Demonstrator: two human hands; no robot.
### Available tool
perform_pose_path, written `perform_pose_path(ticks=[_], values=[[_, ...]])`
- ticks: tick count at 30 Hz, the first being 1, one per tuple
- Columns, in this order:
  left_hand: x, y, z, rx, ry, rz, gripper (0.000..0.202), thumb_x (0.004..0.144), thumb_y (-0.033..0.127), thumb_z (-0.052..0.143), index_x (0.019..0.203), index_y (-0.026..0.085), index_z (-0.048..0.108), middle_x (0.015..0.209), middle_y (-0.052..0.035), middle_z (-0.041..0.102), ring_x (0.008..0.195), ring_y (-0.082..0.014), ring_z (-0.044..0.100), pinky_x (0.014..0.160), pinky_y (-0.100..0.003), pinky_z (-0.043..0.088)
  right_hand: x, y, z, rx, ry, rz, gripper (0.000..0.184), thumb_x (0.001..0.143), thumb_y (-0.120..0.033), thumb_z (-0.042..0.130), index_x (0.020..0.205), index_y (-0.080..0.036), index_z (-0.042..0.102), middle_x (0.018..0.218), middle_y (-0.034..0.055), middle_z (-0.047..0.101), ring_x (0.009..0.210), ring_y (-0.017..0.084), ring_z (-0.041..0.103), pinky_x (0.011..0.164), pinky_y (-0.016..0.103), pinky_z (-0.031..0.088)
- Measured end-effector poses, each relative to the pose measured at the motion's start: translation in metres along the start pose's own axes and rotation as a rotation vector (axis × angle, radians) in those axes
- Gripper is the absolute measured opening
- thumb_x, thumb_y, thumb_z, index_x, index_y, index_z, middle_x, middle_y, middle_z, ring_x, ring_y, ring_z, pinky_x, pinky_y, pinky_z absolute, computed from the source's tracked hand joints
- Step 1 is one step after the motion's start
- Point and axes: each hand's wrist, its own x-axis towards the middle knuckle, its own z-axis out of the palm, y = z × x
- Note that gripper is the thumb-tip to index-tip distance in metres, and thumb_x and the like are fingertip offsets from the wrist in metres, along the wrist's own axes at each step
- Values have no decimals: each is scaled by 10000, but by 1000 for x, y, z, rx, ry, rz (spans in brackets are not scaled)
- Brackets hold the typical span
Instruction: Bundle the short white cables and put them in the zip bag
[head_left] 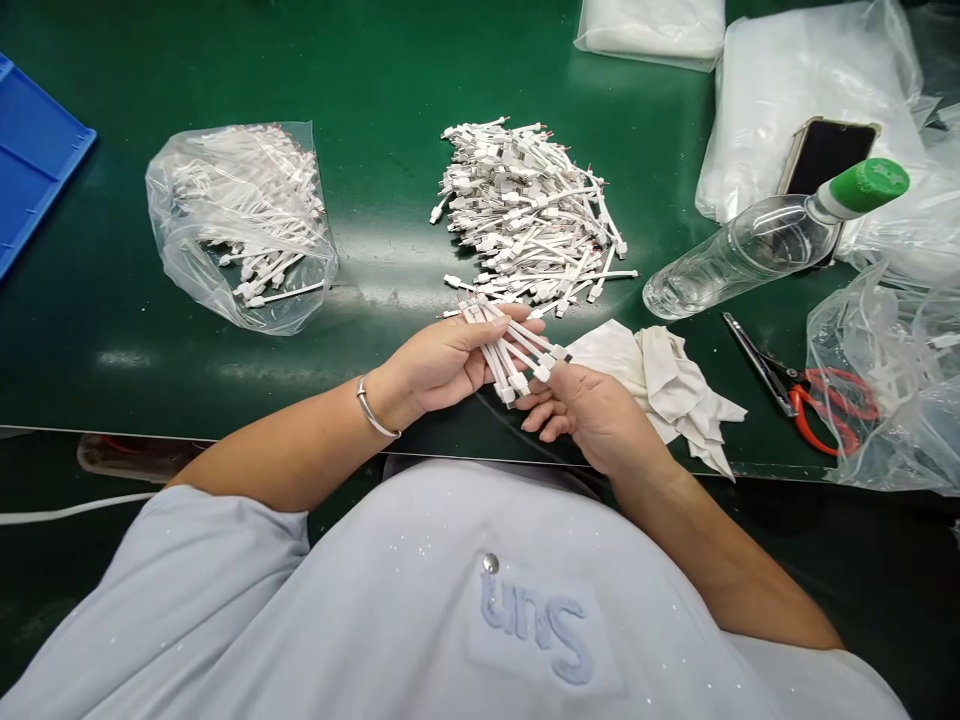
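A small bunch of short white USB cables [504, 352] lies across my left hand [442, 360], the thumb pressed down over them. Their white plugs point toward my body and to the right. My right hand [596, 412] is closed at the plug ends, thumb and fingers pinching there; which cable it grips is partly hidden. Just beyond both hands rises a loose pile of the same cables [525, 215], with bare reddish wire ends showing on some. To the left, a clear plastic bag [319, 240] holds many more, several of them visible at its open mouth.
On the right are a white cloth [664, 375], red-handled scissors [799, 400], a tilted clear bottle [739, 255] with a green cap, and a phone [829, 160] on plastic bags [795, 70]. A blue tray [37, 150] sits far left on the green table [382, 60].
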Motion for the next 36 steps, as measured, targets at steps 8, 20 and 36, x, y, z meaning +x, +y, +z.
perform_pose_path(ticks=[8, 20, 36], values=[[-3, 2, 5, -64, 19, -3, 235, 921, 96, 426, 919, 120, 660, 923, -64, 717, 855, -166, 684, 972, -421, 474, -1, 1, 9, 64, -56, 28, 388, 650, -513, 789, 796, -167, 692, 762, 28, 674, 599, 102, 652, 454, 160, 516], [-3, 2, 7, -112, 43, 20, 246, 925, 84, 416, 887, 100, 659, 881, -75, 722, 819, -157, 693, 1015, -401, 435, -7, 2, 19, -91, -50, 77, 378, 653, -467, 791, 665, -121, 639, 620, 15, 668, 463, 57, 589, 440, 141, 466], [4, 14, 2, -92, 217, 146, 222, 926, 96, 422, 874, 85, 637, 856, -74, 704, 802, -149, 690, 963, -384, 493, -40, -26, -53, -771, 97, 146, 436, 688, -570, 708, 602, -153, 612, 540, 10, 608, 482, 95, 550, 437, 182, 422]])
